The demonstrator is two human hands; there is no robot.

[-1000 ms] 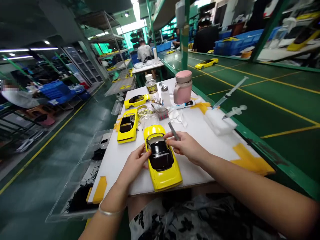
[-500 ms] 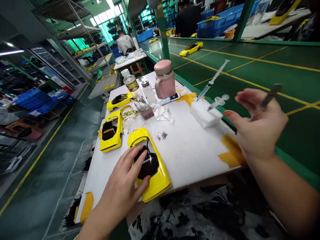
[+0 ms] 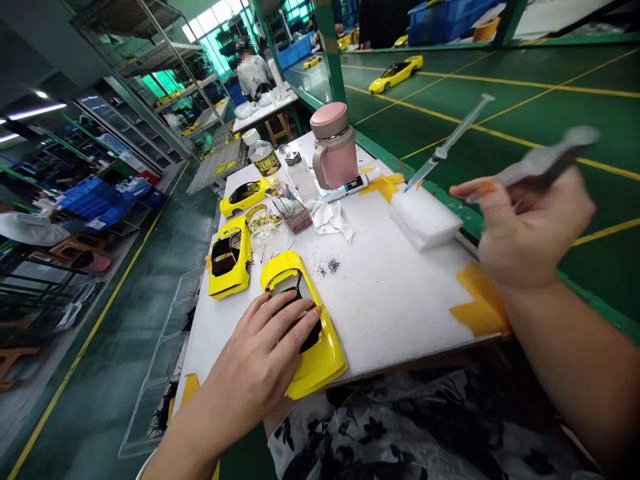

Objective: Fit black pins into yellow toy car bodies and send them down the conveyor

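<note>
My left hand (image 3: 265, 350) lies over the nearest yellow toy car body (image 3: 325, 367), its fingers stretched across the black window area and the thumb hidden. Raised at the right, my right hand (image 3: 537, 233) is closed around a short, clear syringe (image 3: 540, 160), blurred by motion. A dark slim tool, whose kind I cannot make out, is also in that hand. Just left of it, a white foam block (image 3: 425, 217) sits on the board, with a long syringe (image 3: 450, 140) standing tilted in it. Small black grains (image 3: 333, 267) lie beside the car body.
More yellow car bodies (image 3: 230, 283) lie at the board's left. Behind them stand a bottle (image 3: 263, 157), a small metal-topped bottle (image 3: 299, 173) and a pink mug (image 3: 337, 150). A glue tube (image 3: 345, 190) and crumpled tissue (image 3: 333, 220) lie nearby. A finished-looking car (image 3: 395, 75) rests on the green surface.
My right hand has taken the short syringe out of the foam block and closed on it. The left hand's fingers have shifted right across the car body. The view has shifted slightly.
</note>
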